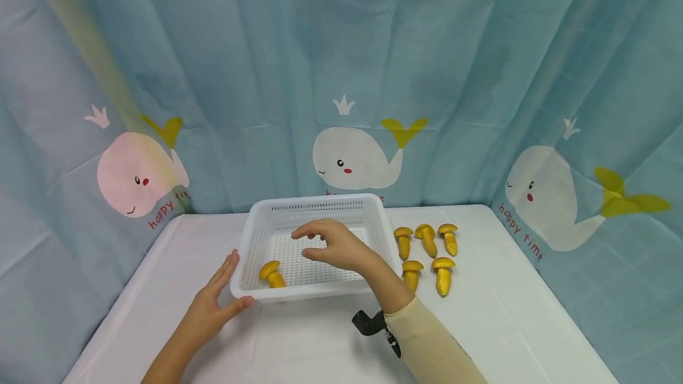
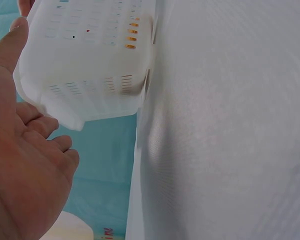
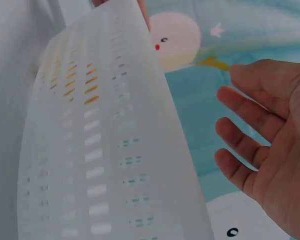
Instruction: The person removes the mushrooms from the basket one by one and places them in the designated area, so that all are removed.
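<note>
A white perforated plastic basket [image 1: 309, 295] stands on the table, with one yellow mushroom [image 1: 274, 275] in its front left corner. My left hand [image 1: 210, 307] is at the basket's left front corner, thumb by the front rim and fingers stretched along the left side. In the left wrist view, the left hand [image 2: 32, 165] appears to touch the rim. Over the basket hovers my right hand [image 1: 336, 245], its fingers loosely bent and holding nothing. The right wrist view shows that same right hand [image 3: 262, 130] apart from the basket wall [image 3: 155, 150], fingers spread and palm bare.
Several yellow mushrooms [image 1: 443, 277] lie in two rows on the table to the right of the basket. White cloth covers the table [image 1: 512, 313]. A blue curtain [image 1: 453, 76] with whale prints hangs behind and at both sides. A black device [image 1: 373, 323] is strapped at my right wrist.
</note>
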Demonstrator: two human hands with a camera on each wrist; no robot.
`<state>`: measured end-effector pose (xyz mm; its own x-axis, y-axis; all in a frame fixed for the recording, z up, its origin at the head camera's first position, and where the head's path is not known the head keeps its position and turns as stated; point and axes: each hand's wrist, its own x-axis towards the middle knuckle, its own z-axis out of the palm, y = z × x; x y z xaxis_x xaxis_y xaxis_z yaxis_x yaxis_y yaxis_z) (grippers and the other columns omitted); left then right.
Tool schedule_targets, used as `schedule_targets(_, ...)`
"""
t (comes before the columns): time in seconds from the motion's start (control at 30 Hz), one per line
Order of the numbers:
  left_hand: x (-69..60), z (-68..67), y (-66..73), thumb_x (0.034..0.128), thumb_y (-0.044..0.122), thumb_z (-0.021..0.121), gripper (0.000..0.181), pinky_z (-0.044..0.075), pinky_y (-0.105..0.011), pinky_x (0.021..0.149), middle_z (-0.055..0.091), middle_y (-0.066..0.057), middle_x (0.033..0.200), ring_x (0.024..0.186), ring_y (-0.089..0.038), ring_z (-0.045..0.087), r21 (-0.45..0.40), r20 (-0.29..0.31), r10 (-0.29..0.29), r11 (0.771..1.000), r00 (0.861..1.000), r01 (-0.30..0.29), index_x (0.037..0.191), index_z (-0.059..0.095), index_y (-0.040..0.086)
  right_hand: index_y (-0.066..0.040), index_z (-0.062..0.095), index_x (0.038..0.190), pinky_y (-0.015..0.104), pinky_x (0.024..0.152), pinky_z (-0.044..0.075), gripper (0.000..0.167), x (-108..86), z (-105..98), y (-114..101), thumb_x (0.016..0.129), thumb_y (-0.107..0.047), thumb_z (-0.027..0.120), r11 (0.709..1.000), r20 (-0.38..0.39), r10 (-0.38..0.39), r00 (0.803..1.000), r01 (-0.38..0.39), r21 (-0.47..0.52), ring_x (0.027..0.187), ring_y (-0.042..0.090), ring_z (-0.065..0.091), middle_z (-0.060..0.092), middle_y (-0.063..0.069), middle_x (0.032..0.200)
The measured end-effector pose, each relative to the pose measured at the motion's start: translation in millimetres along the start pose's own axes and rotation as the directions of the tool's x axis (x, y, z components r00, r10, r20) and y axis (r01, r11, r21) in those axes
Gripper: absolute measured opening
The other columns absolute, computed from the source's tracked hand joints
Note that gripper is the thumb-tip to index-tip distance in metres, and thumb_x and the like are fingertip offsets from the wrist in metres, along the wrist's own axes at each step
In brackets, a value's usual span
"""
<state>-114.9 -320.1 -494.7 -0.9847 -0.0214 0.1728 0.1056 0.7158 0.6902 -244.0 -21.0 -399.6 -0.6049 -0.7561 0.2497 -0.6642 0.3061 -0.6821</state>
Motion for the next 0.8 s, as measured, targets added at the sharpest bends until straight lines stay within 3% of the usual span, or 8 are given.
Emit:
schedule_targets(0.13, 0.2, -0.1, 0.3, 0.0876, 0.045, 0.08, 0.102, 0.028, -0.081, 0.106, 0.012, -0.003, 0.172, 0.155, -0.046, 0.019, -0.005, 0.004, 0.003, 1.0, 1.0, -0.003, 0.165, 0.015, 0.033, -0.02, 0.07, 0.13, 0.032, 0.1, 0.052, 0.034, 10.1, 6, -4, 0.097, -0.018, 0.073, 1.0, 0.004, -0.012, 1.0, 0.012, -0.016, 0.112, 0.01, 0.058, 0.068, -0.011, 0.131)
schedule_targets(0.43, 0.0, 1.0, -2.2, 0.0867, 0.045, 0.08, 0.101, 0.029, -0.082, 0.105, 0.014, -0.005, 0.172, 0.154, -0.047, 0.02, 0.009, -0.007, 0.018, 1.0, 1.0, -0.018, 0.165, 0.018, 0.031, -0.019, 0.07, 0.13, 0.027, 0.1, 0.052, 0.034, 28.9, 23, -6, 0.097, -0.02, 0.073, 0.999, 0.019, -0.005, 1.0, 0.006, -0.038, 0.112, 0.007, 0.059, 0.068, -0.011, 0.132)
schedule_targets(0.8, -0.8, 1.5, -5.1, 0.0866, 0.043, 0.081, 0.101, 0.03, -0.083, 0.103, 0.015, -0.004, 0.172, 0.154, -0.047, 0.022, 0.006, -0.019, 0.041, 0.999, 0.999, -0.04, 0.165, 0.019, 0.032, -0.02, 0.073, 0.127, 0.023, 0.092, 0.053, 0.033, 55.9, 45, -7, 0.094, -0.02, 0.076, 0.996, -0.004, 0.084, 0.996, -0.084, -0.038, 0.115, 0.022, 0.063, 0.07, -0.01, 0.127)
